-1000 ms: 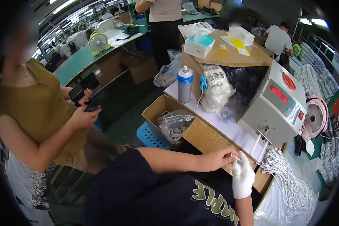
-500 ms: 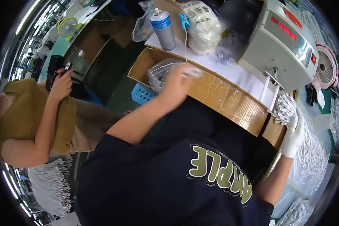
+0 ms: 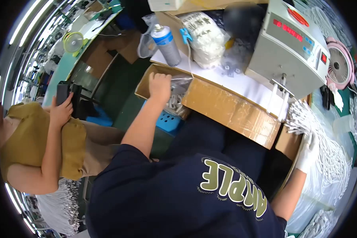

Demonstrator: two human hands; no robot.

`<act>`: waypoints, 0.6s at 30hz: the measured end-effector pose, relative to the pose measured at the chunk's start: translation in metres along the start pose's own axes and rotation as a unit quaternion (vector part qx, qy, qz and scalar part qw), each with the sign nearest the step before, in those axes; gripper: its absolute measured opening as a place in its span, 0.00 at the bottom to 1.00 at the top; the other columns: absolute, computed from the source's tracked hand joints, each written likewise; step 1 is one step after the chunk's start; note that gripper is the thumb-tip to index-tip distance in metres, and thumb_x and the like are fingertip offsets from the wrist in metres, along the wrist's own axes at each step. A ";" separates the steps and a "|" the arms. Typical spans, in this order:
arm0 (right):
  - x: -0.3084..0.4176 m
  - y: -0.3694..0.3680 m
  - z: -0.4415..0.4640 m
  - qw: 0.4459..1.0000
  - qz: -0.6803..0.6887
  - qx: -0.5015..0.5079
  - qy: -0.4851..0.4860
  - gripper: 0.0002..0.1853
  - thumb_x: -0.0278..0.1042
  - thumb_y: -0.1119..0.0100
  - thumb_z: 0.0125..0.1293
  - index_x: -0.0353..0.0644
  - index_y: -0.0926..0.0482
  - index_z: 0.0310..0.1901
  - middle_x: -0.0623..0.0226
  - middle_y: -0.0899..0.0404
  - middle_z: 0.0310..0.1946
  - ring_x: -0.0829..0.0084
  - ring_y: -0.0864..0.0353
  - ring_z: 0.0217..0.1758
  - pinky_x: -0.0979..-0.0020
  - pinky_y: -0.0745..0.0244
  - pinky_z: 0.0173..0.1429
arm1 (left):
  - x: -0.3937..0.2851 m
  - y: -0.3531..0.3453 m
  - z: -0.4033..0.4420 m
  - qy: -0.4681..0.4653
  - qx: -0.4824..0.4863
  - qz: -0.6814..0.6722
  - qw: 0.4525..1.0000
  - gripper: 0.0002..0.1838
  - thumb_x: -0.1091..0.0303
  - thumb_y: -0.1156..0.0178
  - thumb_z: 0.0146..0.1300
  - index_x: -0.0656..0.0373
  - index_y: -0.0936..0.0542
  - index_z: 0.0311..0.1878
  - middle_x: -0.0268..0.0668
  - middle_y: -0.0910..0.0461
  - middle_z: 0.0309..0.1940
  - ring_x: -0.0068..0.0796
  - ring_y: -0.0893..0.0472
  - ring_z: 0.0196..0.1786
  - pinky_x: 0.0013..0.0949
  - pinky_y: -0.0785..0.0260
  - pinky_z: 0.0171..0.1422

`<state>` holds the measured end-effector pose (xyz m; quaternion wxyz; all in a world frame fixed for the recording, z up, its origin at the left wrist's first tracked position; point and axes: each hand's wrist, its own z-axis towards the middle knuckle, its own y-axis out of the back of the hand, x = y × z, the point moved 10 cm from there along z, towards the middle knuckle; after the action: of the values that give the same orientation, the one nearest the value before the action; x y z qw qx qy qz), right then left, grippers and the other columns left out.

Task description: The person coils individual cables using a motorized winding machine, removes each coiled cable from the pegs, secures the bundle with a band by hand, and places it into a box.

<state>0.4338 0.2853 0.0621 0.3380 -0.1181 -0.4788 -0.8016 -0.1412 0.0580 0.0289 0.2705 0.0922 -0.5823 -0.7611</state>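
Observation:
My bare left hand (image 3: 160, 88) is over the left end of a long cardboard box (image 3: 230, 111), its fingers curled down. Whatever they may hold is hidden. Just right of it a clear plastic bag (image 3: 181, 84) lies in the box, and white coiled pieces (image 3: 174, 104) show below the bag. My right hand (image 3: 308, 152), in a white glove, is closed around a bundle of white cables (image 3: 299, 118) with their connector ends fanned out. More of the cables' length (image 3: 329, 162) trails over the table to the right.
A grey machine (image 3: 287, 51) with a red digital display and white prongs stands behind the box. Nearby are a spray can (image 3: 166, 45), a white bag (image 3: 204, 39), a pink fan (image 3: 339, 65) and a blue basket (image 3: 168, 122). At left, another person (image 3: 43, 146) holds a black device (image 3: 63, 93).
My left hand has moved left, from above the middle of the box to its left end. The white item blurred at its fingers no longer shows. My right hand keeps the cables, shifting slightly down.

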 end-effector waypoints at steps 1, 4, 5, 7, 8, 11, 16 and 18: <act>-0.014 -0.005 -0.003 0.999 0.038 -0.007 -0.022 0.15 0.31 0.44 0.70 0.31 0.23 0.52 0.51 0.19 0.48 0.62 0.20 0.51 0.66 0.30 0.60 | -0.003 0.009 0.004 0.001 -0.027 -0.015 1.000 0.11 0.69 0.45 0.57 0.52 0.18 0.43 0.38 0.20 0.40 0.37 0.24 0.53 0.50 0.43 0.67; 0.002 -0.005 -0.003 0.993 0.086 0.006 -0.078 0.17 0.35 0.47 0.72 0.30 0.25 0.55 0.51 0.22 0.53 0.62 0.24 0.56 0.66 0.34 0.64 | -0.053 0.037 0.013 -0.059 -0.093 -0.161 0.981 0.13 0.73 0.47 0.57 0.56 0.17 0.44 0.43 0.18 0.38 0.43 0.21 0.46 0.46 0.31 0.53; 0.032 0.004 0.000 0.996 0.061 0.005 -0.059 0.18 0.35 0.49 0.72 0.30 0.25 0.56 0.51 0.23 0.55 0.61 0.25 0.57 0.66 0.35 0.65 | -0.078 0.034 0.016 -0.083 -0.100 -0.224 0.966 0.13 0.73 0.48 0.58 0.57 0.17 0.44 0.45 0.18 0.37 0.46 0.21 0.46 0.46 0.30 0.51; 0.032 0.001 -0.002 0.998 -0.055 0.023 -0.022 0.19 0.37 0.51 0.74 0.30 0.26 0.57 0.50 0.26 0.58 0.60 0.27 0.61 0.65 0.38 0.68 | -0.122 0.026 0.030 -0.057 0.024 -0.343 0.937 0.14 0.72 0.49 0.61 0.60 0.19 0.47 0.48 0.18 0.39 0.50 0.21 0.47 0.46 0.29 0.51; 0.033 0.000 -0.006 0.998 -0.049 0.027 -0.017 0.19 0.37 0.51 0.74 0.30 0.26 0.57 0.49 0.26 0.58 0.59 0.27 0.61 0.65 0.37 0.68 | -0.141 0.024 0.034 -0.001 0.145 -0.392 0.908 0.14 0.72 0.50 0.62 0.61 0.20 0.49 0.49 0.19 0.41 0.50 0.21 0.49 0.45 0.29 0.54; 0.037 -0.007 -0.003 0.999 0.020 0.033 0.010 0.20 0.38 0.52 0.74 0.29 0.27 0.58 0.49 0.25 0.57 0.60 0.27 0.60 0.65 0.36 0.66 | -0.184 -0.014 0.068 -0.080 -0.035 -0.411 0.907 0.19 0.69 0.47 0.64 0.64 0.26 0.58 0.51 0.26 0.58 0.49 0.32 0.65 0.43 0.38 0.67; 0.024 -0.023 -0.009 0.987 0.103 0.080 -0.096 0.18 0.37 0.52 0.74 0.30 0.26 0.56 0.54 0.22 0.52 0.68 0.24 0.52 0.72 0.30 0.58 | -0.226 -0.019 0.101 -0.105 -0.118 -0.296 0.942 0.21 0.63 0.38 0.59 0.61 0.23 0.54 0.44 0.24 0.55 0.45 0.33 0.65 0.44 0.40 0.67; 0.010 -0.032 -0.009 0.982 0.061 0.133 -0.119 0.18 0.35 0.51 0.74 0.31 0.27 0.57 0.57 0.23 0.47 0.71 0.26 0.48 0.74 0.30 0.55 | -0.232 -0.041 0.108 -0.124 -0.033 -0.246 0.961 0.19 0.60 0.37 0.58 0.58 0.21 0.51 0.40 0.23 0.52 0.40 0.32 0.63 0.43 0.41 0.66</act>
<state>0.4066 0.2829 0.0408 0.3401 -0.1957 -0.6093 -0.6891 -0.0091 0.2763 -0.0171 0.0028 0.1286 -0.5455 -0.8282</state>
